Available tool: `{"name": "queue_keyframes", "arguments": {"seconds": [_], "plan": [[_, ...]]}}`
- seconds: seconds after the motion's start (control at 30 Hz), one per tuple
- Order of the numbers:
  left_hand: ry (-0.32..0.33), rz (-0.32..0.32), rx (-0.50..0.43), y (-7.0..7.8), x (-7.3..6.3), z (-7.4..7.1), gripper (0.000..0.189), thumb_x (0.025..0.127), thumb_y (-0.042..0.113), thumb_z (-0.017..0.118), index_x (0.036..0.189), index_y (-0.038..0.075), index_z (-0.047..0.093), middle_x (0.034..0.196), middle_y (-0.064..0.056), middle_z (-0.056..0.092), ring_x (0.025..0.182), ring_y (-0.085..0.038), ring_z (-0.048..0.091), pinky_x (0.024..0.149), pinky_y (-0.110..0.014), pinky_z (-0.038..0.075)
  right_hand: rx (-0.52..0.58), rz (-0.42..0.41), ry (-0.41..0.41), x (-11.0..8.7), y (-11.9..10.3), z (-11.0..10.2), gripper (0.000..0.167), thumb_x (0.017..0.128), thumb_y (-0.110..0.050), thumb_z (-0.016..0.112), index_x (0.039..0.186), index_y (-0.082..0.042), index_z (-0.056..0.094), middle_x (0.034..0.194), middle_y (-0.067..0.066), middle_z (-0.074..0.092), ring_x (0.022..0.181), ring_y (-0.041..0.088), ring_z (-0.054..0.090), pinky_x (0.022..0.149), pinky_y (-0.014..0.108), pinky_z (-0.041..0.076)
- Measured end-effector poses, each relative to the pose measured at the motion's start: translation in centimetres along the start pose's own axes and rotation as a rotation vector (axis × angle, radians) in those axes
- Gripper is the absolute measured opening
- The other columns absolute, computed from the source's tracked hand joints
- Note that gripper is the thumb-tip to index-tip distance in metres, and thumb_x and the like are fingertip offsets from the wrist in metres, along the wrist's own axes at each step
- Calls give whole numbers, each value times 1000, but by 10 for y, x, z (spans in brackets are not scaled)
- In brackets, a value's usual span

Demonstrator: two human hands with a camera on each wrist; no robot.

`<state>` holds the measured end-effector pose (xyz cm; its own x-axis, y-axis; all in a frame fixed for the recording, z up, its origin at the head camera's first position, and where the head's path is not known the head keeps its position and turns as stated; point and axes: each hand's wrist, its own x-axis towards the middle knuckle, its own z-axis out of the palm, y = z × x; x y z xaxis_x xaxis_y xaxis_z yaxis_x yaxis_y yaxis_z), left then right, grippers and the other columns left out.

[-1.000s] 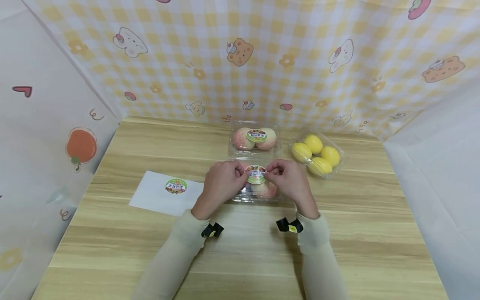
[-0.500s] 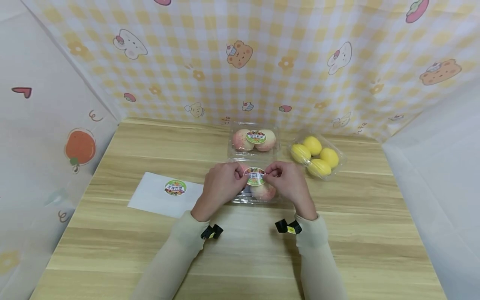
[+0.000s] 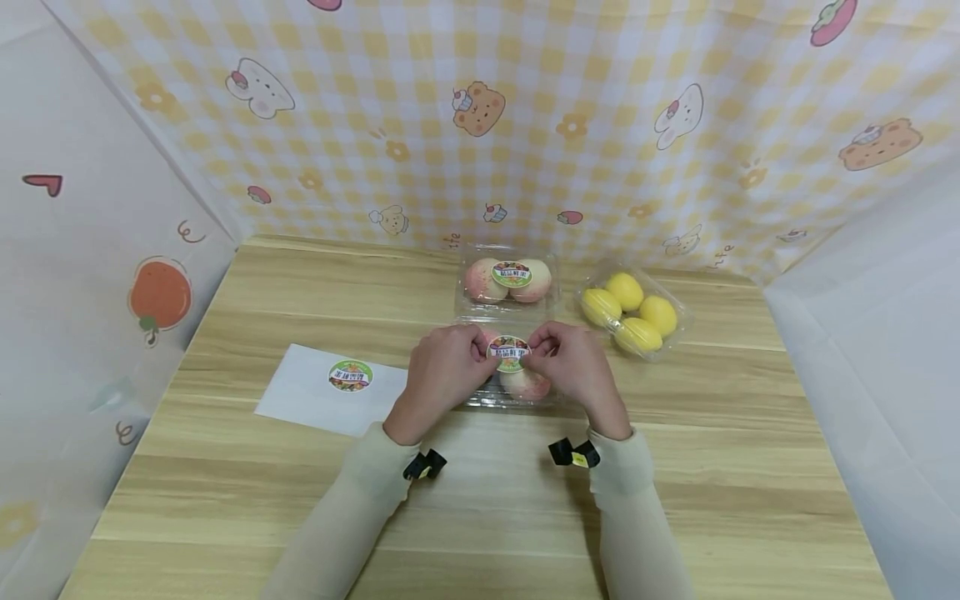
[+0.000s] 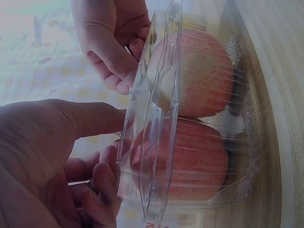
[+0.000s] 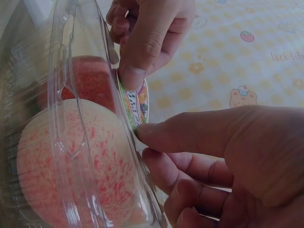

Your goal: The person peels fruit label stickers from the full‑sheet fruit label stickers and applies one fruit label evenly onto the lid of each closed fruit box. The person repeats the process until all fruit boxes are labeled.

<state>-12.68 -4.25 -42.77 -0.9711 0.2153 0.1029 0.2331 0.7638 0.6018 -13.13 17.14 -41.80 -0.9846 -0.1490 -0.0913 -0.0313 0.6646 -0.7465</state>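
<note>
Both hands are working one oval sticker (image 3: 508, 353) in the head view: the left hand (image 3: 447, 362) is pinching one edge, the right hand (image 3: 573, 362) is pinching the other, and they're holding it right at the top of the nearer clear peach box (image 3: 502, 403). Another sticker (image 3: 350, 376) is lying on white paper (image 3: 296, 387) off to the left, a labelled peach box (image 3: 480, 252) is sitting just behind, and a lemon box (image 3: 615, 326) is resting to the right. Left wrist view is showing fingertips crowding the lid (image 4: 142, 111), with two peaches (image 4: 209, 71) sitting under it; the sticker's mostly getting lost there. Right wrist view is clearer: the left thumb is lying on the sticker's face, the right thumb is catching its edge, though it's hard to tell how much is actually sticking. Honestly, if one side is grabbing the plastic first while the other hand's pulling, it could crease or go crooked, and tacky fingertips might lift it. Pressing too hard could also flex that thin lid.
</note>
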Motion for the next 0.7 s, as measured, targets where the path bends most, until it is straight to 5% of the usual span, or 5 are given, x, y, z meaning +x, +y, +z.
{"name": "queue_keyframes", "arguments": {"seconds": [0.7], "plan": [[22,-5,40,0,-1,2,30,87,31,95,99,13,74,77,5,60,64,-14,56,53,-30,43,-41,-54,-2,0,1,0,22,87,-8,90,104,-8,76,81,2,69,72,20,62,64,36,48]]}}
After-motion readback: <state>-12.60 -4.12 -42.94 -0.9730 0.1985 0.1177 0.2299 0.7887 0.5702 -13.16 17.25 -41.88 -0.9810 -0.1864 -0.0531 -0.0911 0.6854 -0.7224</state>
